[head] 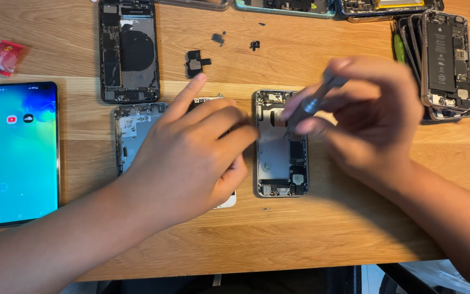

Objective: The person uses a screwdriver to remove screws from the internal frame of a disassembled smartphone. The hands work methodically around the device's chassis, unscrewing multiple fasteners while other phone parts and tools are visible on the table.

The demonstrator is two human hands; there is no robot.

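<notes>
Seen from the head camera, a grey screwdriver [315,102] is gripped in the right hand [373,122], fingers closed around its shaft, the tip lowered toward the upper part of an opened phone shell [280,144] that lies flat near the middle of the wooden table [322,228]. The left hand [194,155] is laid over a second opened phone [137,133] just beside the shell — its forefinger is stretched out and the other fingers are curled, but whether anything is held beneath them cannot be told. A lit smartphone [20,152] with a teal screen is set at the far left, a red wrapper [6,56] above it. A dark phone chassis [129,51] lies farther back, a small black part [196,62] beside it — and a stack of opened phones [444,62] is placed at the right edge.
</notes>
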